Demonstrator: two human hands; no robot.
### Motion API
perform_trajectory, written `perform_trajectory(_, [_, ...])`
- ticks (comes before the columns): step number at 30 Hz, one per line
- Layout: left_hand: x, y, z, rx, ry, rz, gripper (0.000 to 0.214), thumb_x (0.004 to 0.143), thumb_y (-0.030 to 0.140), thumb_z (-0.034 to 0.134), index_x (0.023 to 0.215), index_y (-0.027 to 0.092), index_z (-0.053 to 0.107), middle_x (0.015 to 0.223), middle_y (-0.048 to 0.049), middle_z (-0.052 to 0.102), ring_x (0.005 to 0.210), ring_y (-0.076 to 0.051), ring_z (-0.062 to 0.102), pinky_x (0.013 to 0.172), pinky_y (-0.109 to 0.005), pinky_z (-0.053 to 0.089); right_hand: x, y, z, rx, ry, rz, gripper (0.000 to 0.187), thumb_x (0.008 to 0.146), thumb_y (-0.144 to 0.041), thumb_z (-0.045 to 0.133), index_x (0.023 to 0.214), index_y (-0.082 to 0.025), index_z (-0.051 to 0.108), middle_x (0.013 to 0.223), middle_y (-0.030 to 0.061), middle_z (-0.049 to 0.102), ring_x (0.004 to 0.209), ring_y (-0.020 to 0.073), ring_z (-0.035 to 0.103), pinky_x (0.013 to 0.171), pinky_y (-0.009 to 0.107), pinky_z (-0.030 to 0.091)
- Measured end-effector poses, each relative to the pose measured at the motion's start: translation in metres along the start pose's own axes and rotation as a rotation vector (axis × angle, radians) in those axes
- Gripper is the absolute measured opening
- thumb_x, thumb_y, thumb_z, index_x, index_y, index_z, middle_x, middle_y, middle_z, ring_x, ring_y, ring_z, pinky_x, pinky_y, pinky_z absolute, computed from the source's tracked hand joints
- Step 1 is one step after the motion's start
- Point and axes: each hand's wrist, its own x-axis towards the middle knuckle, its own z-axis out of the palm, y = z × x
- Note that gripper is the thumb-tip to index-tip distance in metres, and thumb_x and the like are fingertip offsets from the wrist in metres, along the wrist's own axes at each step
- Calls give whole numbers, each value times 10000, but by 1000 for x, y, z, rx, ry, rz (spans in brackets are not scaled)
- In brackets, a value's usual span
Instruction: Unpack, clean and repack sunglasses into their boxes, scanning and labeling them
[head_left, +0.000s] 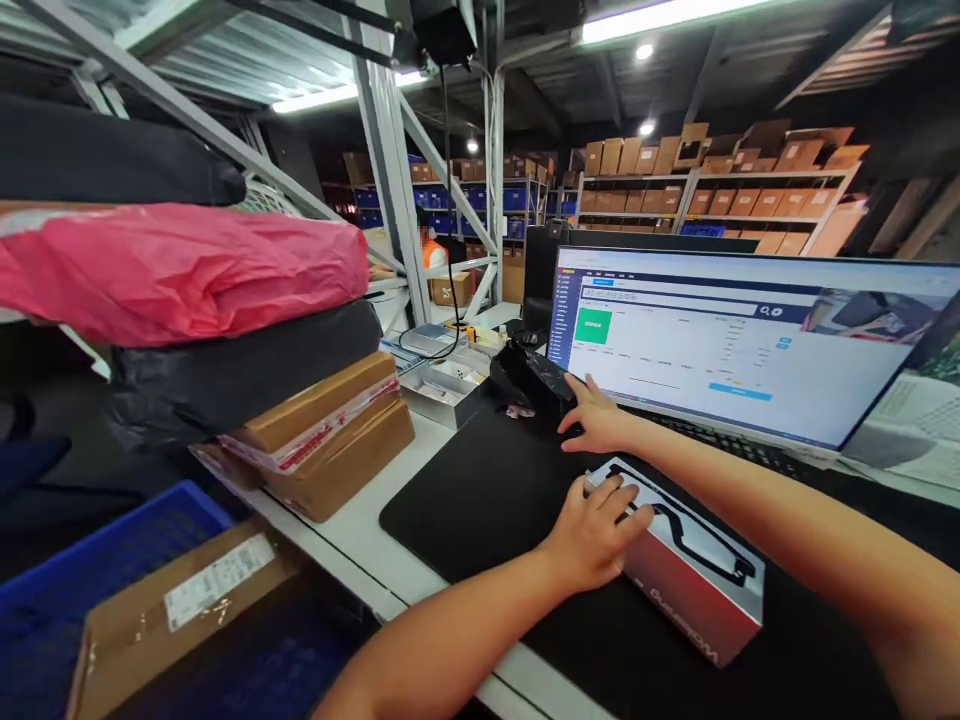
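My left hand [596,530] rests on the near left end of a long red and white product box [694,575] that lies on a black desk mat [487,480]. The fingers curl over the box's top and end. My right hand [596,415] reaches further back, fingers spread, touching a black handheld device [534,378] near the foot of a wide monitor [739,340]. The monitor shows a form with a green square.
At the left stands a stack of parcels: pink bag [180,270], black bags, brown cartons [330,430]. A blue crate [112,560] holds a labelled carton [187,610] at the lower left. A keyboard [720,440] lies under the monitor. Shelves of cartons fill the background.
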Motion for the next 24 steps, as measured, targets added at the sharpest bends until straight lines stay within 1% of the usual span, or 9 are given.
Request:
perform_trajectory(2, [0, 0, 0, -3, 3, 8, 619, 853, 261, 572, 1455, 221, 434, 1524, -109, 478, 1415, -302, 374, 1002, -503, 377, 23, -10, 14, 22, 19, 54, 337, 601, -216, 924, 913, -169, 806, 1673, 144, 141, 1490, 530, 170, 1154, 660, 292])
perform_trajectory(4, [0, -1, 0, -11, 6, 14, 627, 845, 263, 584, 1453, 217, 437, 1519, -117, 480, 1409, -307, 385, 1027, -517, 364, 36, -12, 19, 48, 76, 58, 344, 626, -146, 884, 954, -118, 783, 1627, 206, 242, 1409, 451, 404, 1139, 546, 384])
perform_trajectory(6, [0, -2, 1, -18, 16, 8, 633, 828, 246, 600, 1442, 217, 448, 1511, -119, 489, 1412, -311, 387, 1053, -532, 347, 41, -11, 10, 65, 160, 33, 307, 709, -121, 805, 1009, -79, 754, 1510, 233, 420, 1305, 346, 541, 1123, 428, 423])
perform_trajectory(9, [1, -3, 4, -26, 59, -1, 639, 801, 196, 613, 1422, 224, 465, 1490, -119, 517, 1412, -309, 400, 1063, -541, 343, 30, -6, -28, 89, 318, 5, 266, 835, -169, 695, 1074, -54, 717, 1271, 199, 599, 1186, 289, 612, 1071, 398, 468])
perform_trajectory(12, [2, -3, 7, -32, 100, 7, 634, 800, 172, 612, 1417, 224, 474, 1454, -135, 552, 1390, -318, 441, 1051, -541, 358, -12, 5, -78, 144, 505, 1, 439, 895, -216, 644, 1308, -75, 602, 1303, 157, 561, 1077, 224, 651, 983, 358, 533])
perform_trajectory(14, [4, -4, 7, -41, 116, 5, 605, 817, 179, 609, 1407, 228, 490, 1435, -148, 567, 1373, -333, 470, 1041, -542, 369, -60, 20, -109, 281, 678, -53, 545, 871, -225, 682, 1386, -116, 542, 1349, 127, 518, 1025, 198, 665, 926, 340, 563])
perform_trajectory(17, [8, -5, 7, -55, 111, 6, 572, 829, 173, 594, 1392, 225, 505, 1431, -171, 563, 1353, -366, 497, 1018, -556, 389, -158, 48, -147, 521, 934, -83, 534, 832, -181, 716, 1344, -126, 575, 1251, 67, 558, 1031, 205, 667, 911, 373, 553])
perform_trajectory(21, [14, -7, 6, -37, 133, 37, 513, 891, 212, 556, 1399, 232, 485, 1392, -183, 579, 1295, -405, 540, 947, -580, 451, -317, 79, -181, 603, 1171, 188, 401, 885, -116, 608, 1285, -108, 583, 999, -7, 630, 937, 153, 685, 859, 368, 560])
perform_trajectory(24, [20, -6, 3, -82, 169, 35, 507, 914, 299, 564, 1408, 216, 483, 1362, -211, 575, 1236, -455, 561, 899, -621, 484, -442, 84, -183, 608, 1362, 438, 322, 889, -102, 584, 1211, -102, 589, 864, -38, 636, 739, 76, 678, 753, 261, 575])
